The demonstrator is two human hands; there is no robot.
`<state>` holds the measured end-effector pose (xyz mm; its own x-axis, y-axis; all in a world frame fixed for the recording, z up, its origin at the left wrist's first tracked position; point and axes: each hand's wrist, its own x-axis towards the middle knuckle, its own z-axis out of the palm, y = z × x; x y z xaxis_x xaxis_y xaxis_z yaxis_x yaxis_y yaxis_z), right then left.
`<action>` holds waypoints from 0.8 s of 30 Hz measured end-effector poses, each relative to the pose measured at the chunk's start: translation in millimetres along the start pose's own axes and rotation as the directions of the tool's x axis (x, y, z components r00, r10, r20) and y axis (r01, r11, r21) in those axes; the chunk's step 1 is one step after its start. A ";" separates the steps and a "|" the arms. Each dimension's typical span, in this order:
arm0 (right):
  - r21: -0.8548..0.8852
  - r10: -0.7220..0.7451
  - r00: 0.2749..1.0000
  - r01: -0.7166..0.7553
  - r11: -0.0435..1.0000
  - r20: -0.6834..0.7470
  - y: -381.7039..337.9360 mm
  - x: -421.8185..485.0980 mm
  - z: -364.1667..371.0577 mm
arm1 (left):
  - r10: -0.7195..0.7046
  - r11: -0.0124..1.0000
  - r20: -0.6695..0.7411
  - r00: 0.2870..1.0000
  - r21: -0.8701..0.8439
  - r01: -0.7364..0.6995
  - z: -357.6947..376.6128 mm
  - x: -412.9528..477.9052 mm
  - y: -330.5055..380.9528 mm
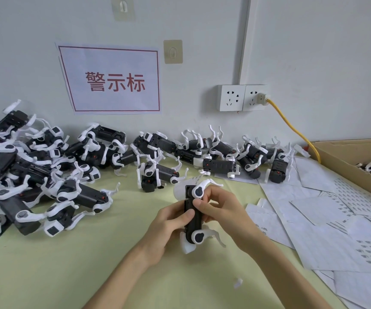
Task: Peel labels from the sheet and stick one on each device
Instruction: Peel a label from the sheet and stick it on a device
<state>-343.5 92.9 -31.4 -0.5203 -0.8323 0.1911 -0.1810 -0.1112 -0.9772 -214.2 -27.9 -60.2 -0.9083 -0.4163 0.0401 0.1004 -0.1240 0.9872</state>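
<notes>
item: black-and-white robot dog device (193,216), held upright above the green table (68,264). gripped around its rigid black body by the left hand (169,224); pinched near the upper white leg joint by the right hand (219,208). judged light, stiff; thin legs judged fragile, the body judged the safer hold. label sheets (327,219) lie just right.

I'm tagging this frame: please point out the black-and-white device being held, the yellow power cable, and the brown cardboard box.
Black-and-white device (192,216), head view: black body.
Yellow power cable (291,127), head view: mid-length.
Brown cardboard box (344,162), head view: near wall.
</notes>
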 end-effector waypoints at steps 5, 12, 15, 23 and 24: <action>0.037 -0.019 0.995 0.016 0.999 0.097 0.6 0.1 -4.4 | 0.015 0.999 0.034 0.999 -0.031 -0.014 -2.0 -1.1 0.0; 0.102 -0.013 0.993 0.001 0.995 0.113 0.9 0.5 -4.0 | 0.003 0.996 0.034 0.999 -0.084 -0.001 -1.0 -1.5 1.7; 0.105 -0.010 0.997 0.002 0.994 0.081 4.1 1.6 -2.0 | 0.010 0.996 0.019 1.000 -0.094 -0.008 0.1 -0.6 1.3; 0.034 -0.070 0.997 0.069 0.997 0.029 8.6 0.8 1.5 | 0.026 0.998 0.035 0.999 -0.063 -0.023 2.4 -1.9 3.2; 0.030 -0.077 0.997 0.076 0.997 0.022 9.5 1.4 2.2 | 0.020 0.998 0.040 0.999 -0.064 -0.018 1.7 -2.4 4.1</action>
<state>-344.1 89.5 -40.6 -0.4864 -0.8331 0.2634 -0.1952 -0.1903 -0.9621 -212.3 -25.9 -56.0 -0.9218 -0.3819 0.0662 0.1422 -0.1745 0.9743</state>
